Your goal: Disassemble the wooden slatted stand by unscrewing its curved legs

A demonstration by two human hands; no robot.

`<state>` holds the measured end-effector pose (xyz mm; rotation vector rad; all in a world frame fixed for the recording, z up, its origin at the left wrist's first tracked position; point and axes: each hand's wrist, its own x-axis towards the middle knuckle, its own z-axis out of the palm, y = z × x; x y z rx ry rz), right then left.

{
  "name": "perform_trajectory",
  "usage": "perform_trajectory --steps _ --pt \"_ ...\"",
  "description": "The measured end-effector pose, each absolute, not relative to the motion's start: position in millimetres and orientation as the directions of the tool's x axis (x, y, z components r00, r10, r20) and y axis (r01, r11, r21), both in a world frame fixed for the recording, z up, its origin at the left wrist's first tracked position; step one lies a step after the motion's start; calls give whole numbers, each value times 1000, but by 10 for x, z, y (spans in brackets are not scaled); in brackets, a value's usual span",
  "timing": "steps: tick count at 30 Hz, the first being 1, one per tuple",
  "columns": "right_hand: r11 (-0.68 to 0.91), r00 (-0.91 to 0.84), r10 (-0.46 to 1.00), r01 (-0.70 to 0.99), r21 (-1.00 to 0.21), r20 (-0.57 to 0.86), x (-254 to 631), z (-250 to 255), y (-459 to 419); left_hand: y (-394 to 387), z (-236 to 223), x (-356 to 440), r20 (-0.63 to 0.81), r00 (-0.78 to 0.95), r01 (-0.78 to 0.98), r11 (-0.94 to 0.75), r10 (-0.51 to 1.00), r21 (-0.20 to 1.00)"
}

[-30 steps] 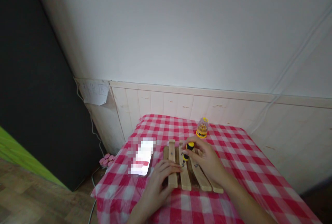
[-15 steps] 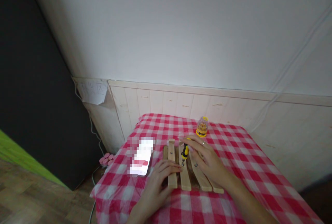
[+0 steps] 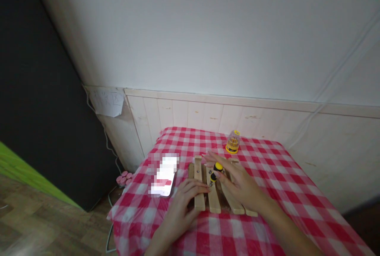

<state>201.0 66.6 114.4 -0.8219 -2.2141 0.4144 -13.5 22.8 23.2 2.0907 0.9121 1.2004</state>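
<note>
Left hand (image 3: 184,200): fingers half-open across pale wooden slats (image 3: 214,202). Right hand (image 3: 242,184) loosely pinches black-and-yellow screwdriver (image 3: 214,175); yellow cap (image 3: 219,166) plainer than before.

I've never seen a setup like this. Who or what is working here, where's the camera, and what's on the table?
There's no robot: these are a person's bare hands, seen by one camera worn on the head, facing forward and down. The right hand holds a black-and-yellow screwdriver over pale wooden slats with metal screws; the left hand rests on them. Also on the red-and-white checked tablecloth are a lit phone, partly pixelated, and a clear plastic case with yellow trim.
</note>
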Motion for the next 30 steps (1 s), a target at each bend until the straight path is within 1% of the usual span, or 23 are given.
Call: perform_trajectory --steps 2,4,9,12,18,23,27,30 --pt "742 -560 670 480 -469 487 2024 1158 659 224 237 -136 504 369 275 -610 781 743" --pt "729 -554 684 506 -461 474 2039 1177 656 224 232 -137 504 370 273 -609 781 744" --pt "690 -516 721 480 -541 461 2071 1224 647 227 218 -133 513 364 285 -618 777 733" --pt "683 -517 726 475 -554 452 2080 1223 657 221 231 -130 515 362 286 -618 777 732" --pt "675 -487 736 470 -569 471 2059 1153 731 223 225 -135 503 369 289 -610 782 738" --pt "710 -438 704 453 -539 559 2046 1163 770 222 208 -141 500 374 305 -613 781 728" --pt "695 -438 719 476 -539 539 2061 1192 736 210 217 -141 508 370 306 -618 778 724" --pt "704 -476 710 476 -527 518 2075 1194 698 208 230 -142 513 371 312 -624 774 716"
